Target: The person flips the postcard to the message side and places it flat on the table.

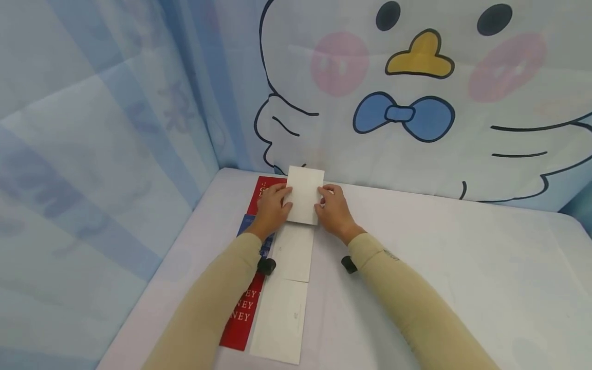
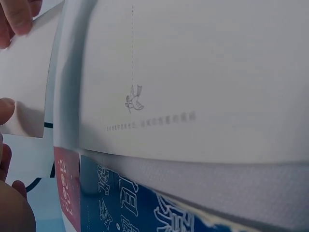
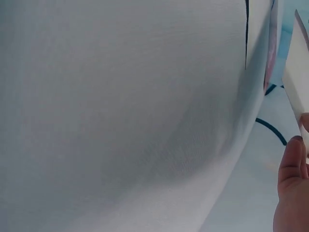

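A blank white card (image 1: pixel 305 195) is held upright-wise between both hands near the far edge of the table, tilted off the surface. My left hand (image 1: pixel 273 208) pinches its left edge between thumb and fingers. At the right edge, the right hand (image 1: pixel 336 211) pinches it the same way; the right wrist view shows its thumb and fingers on the card (image 3: pixel 297 77). Directly nearer lie two white cards, the middle one (image 1: pixel 292 254) and the near one (image 1: pixel 279 318), in a column. One, in the left wrist view, bears a small bird-like drawing (image 2: pixel 134 100) and a line of print.
Left of the white column runs another of coloured cards: a red card (image 1: pixel 265 181) at the far end, a blue card (image 1: pixel 247 222) partly behind the left arm, and a red card (image 1: pixel 242 313) with white lettering. A cartoon-printed curtain (image 1: pixel 407 164) hangs behind the white table (image 1: pixel 444 257).
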A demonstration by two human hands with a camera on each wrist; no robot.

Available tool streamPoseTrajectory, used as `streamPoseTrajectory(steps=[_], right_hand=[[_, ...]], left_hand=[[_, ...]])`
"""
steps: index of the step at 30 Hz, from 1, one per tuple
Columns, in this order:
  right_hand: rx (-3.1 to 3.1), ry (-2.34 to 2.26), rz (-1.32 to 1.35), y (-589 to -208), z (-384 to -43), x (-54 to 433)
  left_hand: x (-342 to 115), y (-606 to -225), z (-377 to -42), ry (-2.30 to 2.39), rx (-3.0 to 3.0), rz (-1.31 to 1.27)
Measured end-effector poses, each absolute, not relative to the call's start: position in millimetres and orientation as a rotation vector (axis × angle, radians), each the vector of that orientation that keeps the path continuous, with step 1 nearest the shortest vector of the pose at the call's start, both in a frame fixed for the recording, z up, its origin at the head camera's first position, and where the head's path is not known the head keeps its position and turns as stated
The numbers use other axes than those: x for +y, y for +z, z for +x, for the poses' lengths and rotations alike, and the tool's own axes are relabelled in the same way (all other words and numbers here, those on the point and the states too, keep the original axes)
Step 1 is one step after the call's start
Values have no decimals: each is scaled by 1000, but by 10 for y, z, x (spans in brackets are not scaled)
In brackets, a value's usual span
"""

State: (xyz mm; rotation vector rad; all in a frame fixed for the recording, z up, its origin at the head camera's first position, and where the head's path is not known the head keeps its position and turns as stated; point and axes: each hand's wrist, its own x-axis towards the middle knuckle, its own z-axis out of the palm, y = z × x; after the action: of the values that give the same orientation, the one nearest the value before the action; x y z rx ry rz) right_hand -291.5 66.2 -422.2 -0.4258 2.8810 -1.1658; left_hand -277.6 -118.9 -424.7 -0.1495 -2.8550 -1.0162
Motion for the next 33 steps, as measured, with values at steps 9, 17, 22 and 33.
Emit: streamPoseTrajectory(steps=[9, 17, 22, 33], right_hand=[[2849, -1033, -435, -4251, -2972, 655], [2770, -896, -429, -4310, -3015, 617], [2711, -858, -415, -4332, -3022, 592], [2710, -667, -477, -4336, -3065, 545]], left_hand=[[-1174, -4299, -2823, -812, -3036, -86], [-1155, -4386, -2865, -764, -3095, -18], [-1148, -4428, -2890, -782, -3128, -9], [-1152, -4480, -2933, -802, -3171, -13]])
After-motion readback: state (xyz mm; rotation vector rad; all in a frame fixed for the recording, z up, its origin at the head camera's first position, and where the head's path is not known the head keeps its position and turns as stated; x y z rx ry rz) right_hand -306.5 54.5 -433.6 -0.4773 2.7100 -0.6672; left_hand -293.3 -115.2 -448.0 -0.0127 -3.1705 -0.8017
